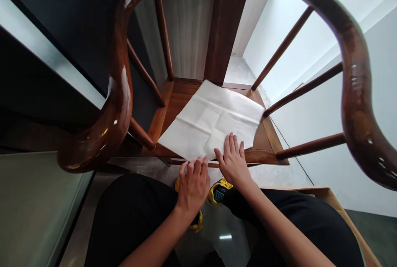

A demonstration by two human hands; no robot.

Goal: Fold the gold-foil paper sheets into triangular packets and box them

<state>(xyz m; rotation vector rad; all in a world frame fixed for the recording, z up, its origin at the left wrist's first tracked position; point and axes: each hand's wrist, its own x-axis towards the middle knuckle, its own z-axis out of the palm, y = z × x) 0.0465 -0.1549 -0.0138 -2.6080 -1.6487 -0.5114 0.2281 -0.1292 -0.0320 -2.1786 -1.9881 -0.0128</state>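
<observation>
Head view, from your grip outward:
- Right hand [234, 161]: grip spread, fingers pressed flat on the creased white sheet [211, 120], pinching nothing.
- Left hand [192, 186]: grip loosely together, fingers at the sheet's near edge, pinching nothing.
- The sheet lies across the wooden chair seat [262, 139], inside the curved glossy armrest [356, 93].
- Yellow sneakers [218, 192] show below your hands.

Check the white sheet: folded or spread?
Spread flat: the white sheet lies open on the wooden chair seat, creases crossing it, left hand and right hand at its near edge.
</observation>
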